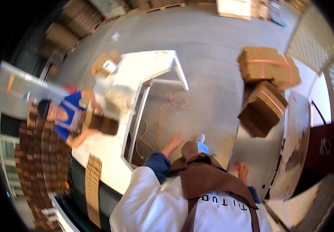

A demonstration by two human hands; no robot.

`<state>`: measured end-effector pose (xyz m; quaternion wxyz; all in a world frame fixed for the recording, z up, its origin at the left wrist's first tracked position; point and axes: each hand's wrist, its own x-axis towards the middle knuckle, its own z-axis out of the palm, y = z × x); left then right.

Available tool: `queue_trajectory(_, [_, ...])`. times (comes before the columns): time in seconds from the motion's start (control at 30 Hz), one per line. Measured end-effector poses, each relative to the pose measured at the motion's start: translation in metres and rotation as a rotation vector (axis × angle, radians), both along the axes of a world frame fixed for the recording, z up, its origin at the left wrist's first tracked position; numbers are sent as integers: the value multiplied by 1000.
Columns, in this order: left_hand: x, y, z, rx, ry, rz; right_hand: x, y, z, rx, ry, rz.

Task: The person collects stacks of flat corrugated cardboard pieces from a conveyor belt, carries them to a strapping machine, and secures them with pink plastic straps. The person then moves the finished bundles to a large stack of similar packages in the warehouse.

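My left hand is held out over the floor beside the white table, its fingers stretched and slightly blurred, with nothing visible in them. On my other side, my right hand is curled closed at the near end of a grey metal work surface. Whether anything sits inside those fingers is hidden. Farther along that surface lie bundles of brown cardboard, a nearer bundle and a farther bundle, both tied with pink strapping. A brown apron covers my front.
A co-worker in blue holds a brown cardboard stack over the white table at left. Behind them rises a tall pile of cardboard pieces. Pink strap scraps and a yellow cable lie on the floor. A row of cardboard lies nearer.
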<state>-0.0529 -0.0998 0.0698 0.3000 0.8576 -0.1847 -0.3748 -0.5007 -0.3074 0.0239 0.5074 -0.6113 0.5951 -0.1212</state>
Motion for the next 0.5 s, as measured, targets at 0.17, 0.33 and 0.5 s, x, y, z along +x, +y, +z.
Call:
queue_trajectory(0.17, [-24, 136, 4, 119, -56, 407, -6, 32, 13, -68, 131, 213])
queue_trajectory(0.33, [-17, 167, -15, -46, -82, 663, 107, -26, 54, 1, 61, 334])
queue_trajectory(0.5, [51, 180, -3, -312, -171, 809, 265, -64, 63, 3, -161, 425])
